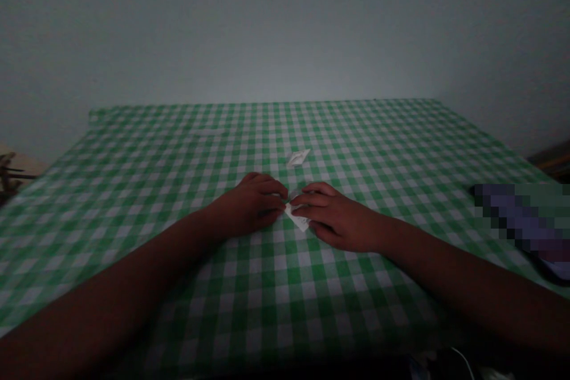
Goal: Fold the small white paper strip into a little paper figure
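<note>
Between my two hands a small piece of folded white paper (299, 222) lies on the checked cloth, one corner pointing toward me. My left hand (249, 205) comes in from the left with its fingers curled and the fingertips at the paper's left edge. From the other side my right hand (341, 214) rests its fingers over the paper and holds it down, its thumb by the near right edge. My fingers cover much of the paper. Just beyond lies a second small folded white paper (298, 158), touched by neither hand.
A green and white checked tablecloth (276, 285) covers the table. At the right edge lies a dark phone-like object (512, 214), partly pixelated. A grey wall (285, 29) stands behind the table. Below the near edge, a cable (461, 359) shows in shadow.
</note>
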A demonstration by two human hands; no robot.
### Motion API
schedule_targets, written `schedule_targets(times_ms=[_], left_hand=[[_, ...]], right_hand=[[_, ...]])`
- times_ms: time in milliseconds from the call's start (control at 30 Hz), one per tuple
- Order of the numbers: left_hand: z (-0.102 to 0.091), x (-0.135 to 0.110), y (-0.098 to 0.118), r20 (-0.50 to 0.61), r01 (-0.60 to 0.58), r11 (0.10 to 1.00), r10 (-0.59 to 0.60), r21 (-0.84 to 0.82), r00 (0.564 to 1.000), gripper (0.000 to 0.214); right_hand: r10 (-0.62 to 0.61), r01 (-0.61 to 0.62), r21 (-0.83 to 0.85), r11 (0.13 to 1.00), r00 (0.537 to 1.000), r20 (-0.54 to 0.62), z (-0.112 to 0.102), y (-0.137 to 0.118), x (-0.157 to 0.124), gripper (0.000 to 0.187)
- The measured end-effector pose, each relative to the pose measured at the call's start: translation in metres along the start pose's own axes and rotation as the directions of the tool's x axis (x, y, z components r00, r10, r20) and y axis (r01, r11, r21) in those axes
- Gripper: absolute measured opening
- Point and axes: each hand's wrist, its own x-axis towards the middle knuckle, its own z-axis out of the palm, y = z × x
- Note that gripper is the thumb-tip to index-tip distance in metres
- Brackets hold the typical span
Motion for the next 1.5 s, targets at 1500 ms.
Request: schedule_targets(times_ms=[1500], left_hand=[[0.0093,0.0015,0.0053,-0.038,-0.158,0.975,0.154,-0.157,0.987,0.021]], right_hand=[[0.067,-0.077,-0.151,0.986,0.995,-0.067,0.0018,-0.0038,0.0019,0.022]])
